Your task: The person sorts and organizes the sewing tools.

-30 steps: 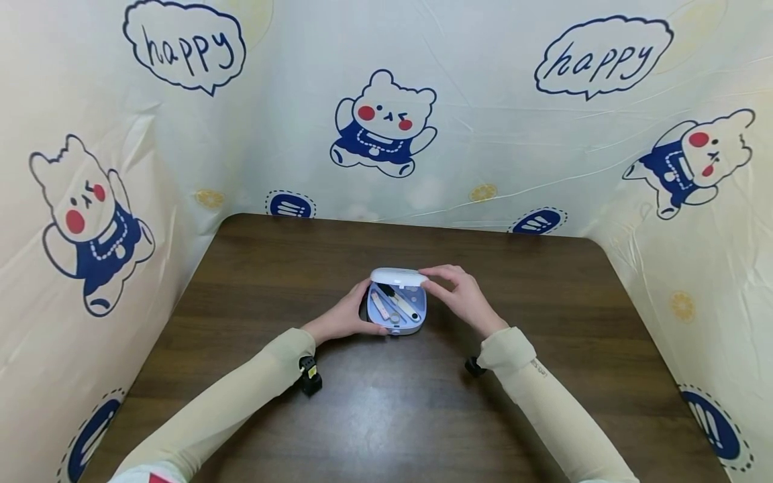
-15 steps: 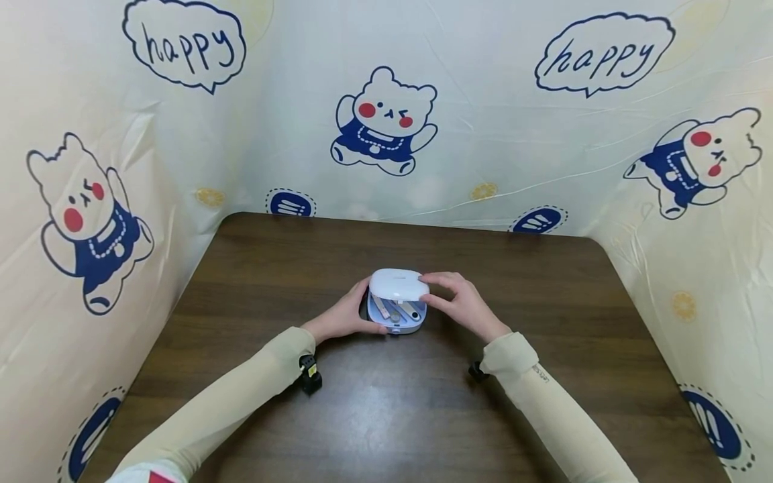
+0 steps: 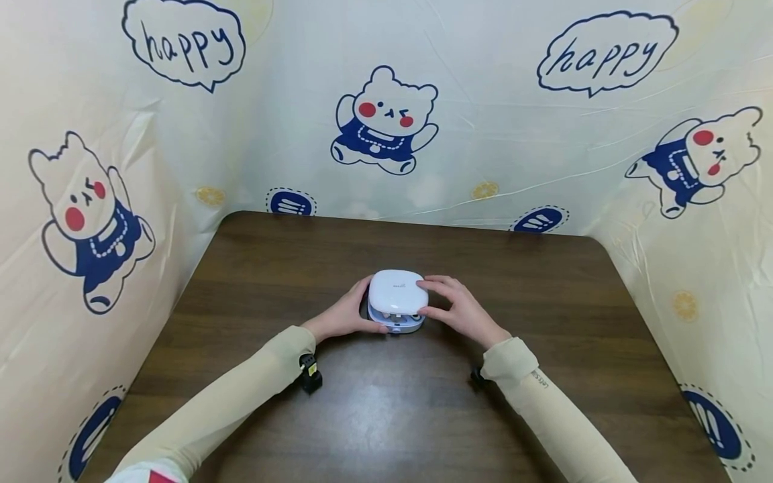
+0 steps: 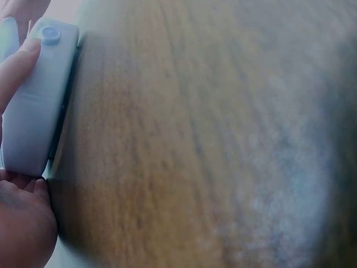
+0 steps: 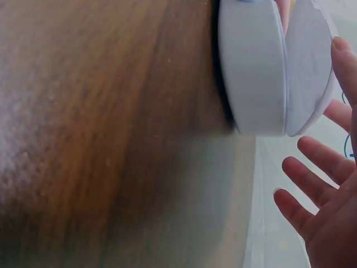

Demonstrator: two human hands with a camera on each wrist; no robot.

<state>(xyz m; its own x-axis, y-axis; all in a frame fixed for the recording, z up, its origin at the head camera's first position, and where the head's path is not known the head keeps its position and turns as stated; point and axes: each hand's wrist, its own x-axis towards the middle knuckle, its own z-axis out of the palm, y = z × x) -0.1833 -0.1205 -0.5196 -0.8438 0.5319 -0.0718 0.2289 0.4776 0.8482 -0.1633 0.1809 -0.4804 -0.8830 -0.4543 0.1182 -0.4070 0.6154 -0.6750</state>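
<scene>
A small rounded case with a pale blue base (image 3: 406,327) and a glossy white lid (image 3: 397,291) sits mid-table, its lid tilted and partly raised at the front. Only a sliver of its contents shows through the gap. My left hand (image 3: 343,314) grips the base from the left; in the left wrist view the thumb lies along its wall, right by a round button (image 4: 51,35). My right hand (image 3: 461,310) pinches the lid's right edge. In the right wrist view, the thumb is on the lid (image 5: 309,67) and the other fingers are spread beside the case.
The dark wooden table (image 3: 362,416) extends around the case on all sides. A pale curtain (image 3: 483,121) printed with bears and "happy" bubbles surrounds the table at the back and both sides.
The lid has swung down toward the front with my right hand on its edge, covering the slim tools that showed inside. My left hand has kept its place on the base.
</scene>
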